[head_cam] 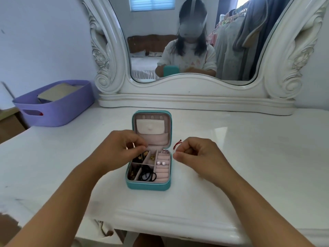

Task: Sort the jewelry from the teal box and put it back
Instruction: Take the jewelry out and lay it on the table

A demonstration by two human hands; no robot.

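A small teal jewelry box (148, 186) stands open on the white dressing table, its lid upright with a pink pocket inside. Its pink tray holds gold pieces (142, 156) at the back left, black hair ties (147, 175) at the front and two sparkly stud earrings (161, 163) on the ring rolls. My left hand (122, 148) hovers over the box's back left corner, fingers pinched; whether it holds anything is hidden. My right hand (195, 154) sits just right of the box, fingers curled on a thin red string (178, 143) that sticks out to its upper left.
A purple plastic basket (53, 107) with a flat beige item stands at the table's back left. A large white ornate mirror (194, 97) rises right behind the box and reflects a person. The table's front edge (178, 227) lies close below my forearms.
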